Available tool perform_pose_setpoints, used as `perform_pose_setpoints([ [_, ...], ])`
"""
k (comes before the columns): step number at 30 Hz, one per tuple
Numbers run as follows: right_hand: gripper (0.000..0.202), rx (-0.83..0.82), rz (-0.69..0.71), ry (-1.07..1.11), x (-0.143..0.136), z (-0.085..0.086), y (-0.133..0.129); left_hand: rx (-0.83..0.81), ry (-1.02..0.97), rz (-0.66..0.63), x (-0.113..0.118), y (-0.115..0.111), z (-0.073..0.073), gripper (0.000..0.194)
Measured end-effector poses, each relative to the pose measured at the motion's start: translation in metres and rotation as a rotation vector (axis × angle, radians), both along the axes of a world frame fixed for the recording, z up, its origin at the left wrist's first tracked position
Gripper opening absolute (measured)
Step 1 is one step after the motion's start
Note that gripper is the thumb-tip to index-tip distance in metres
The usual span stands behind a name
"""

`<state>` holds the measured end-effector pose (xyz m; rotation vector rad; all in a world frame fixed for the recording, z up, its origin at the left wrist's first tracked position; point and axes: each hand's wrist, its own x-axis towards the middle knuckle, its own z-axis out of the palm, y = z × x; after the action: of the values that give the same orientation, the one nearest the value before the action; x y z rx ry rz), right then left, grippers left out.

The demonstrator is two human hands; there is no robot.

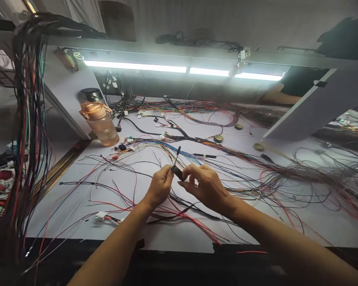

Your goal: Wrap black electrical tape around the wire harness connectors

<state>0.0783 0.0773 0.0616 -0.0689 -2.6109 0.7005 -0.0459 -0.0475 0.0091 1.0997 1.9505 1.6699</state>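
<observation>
My left hand (160, 184) is closed in a pinch over the middle of the table, gripping a thin dark wire (176, 159). The wire stands up out of my fingers and ends in a black tip (178, 150). Between both hands is a small, thick black piece (178, 172) that looks like a roll of tape, though its kind is not certain. The bent fingers of my right hand (205, 183) close on its right side. Bundled wires (197, 174) lie beneath and behind both hands, and red wires (191, 220) run below them.
A clear bottle (103, 127) stands at the back left. Small rolls (218, 138) rest beyond the harness (186, 137). White connectors (101, 216) lie nearer the front. Wires (30, 119) hang at far left. Lit tubes (134, 66) cross under a shelf; a person's arm (282, 97) shows behind.
</observation>
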Motion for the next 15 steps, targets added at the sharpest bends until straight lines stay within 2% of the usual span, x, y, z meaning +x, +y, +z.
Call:
perform_pose_setpoints([
  [2, 0.020, -0.144, -0.034, 0.002, 0.004, -0.009, 0.004, -0.025, -0.050, -0.042, -0.001, -0.001, 0.004, 0.025],
  [5, 0.036, -0.291, 0.015, -0.025, 0.004, -0.009, 0.012, -0.016, -0.180, -0.094, -0.003, -0.004, 0.008, 0.021],
  [9, 0.020, -0.312, 0.085, -0.081, 0.000, -0.001, 0.016, 0.092, -0.420, -0.152, -0.004, -0.004, 0.009, 0.018],
  [11, 0.026, -0.296, 0.072, -0.092, -0.002, 0.000, 0.015, 0.132, -0.470, -0.150, -0.003, -0.003, 0.008, 0.024],
  [15, 0.038, -0.297, 0.041, -0.113, -0.007, -0.007, 0.014, 0.150, -0.428, -0.111, 0.000, -0.001, 0.004, 0.035],
])
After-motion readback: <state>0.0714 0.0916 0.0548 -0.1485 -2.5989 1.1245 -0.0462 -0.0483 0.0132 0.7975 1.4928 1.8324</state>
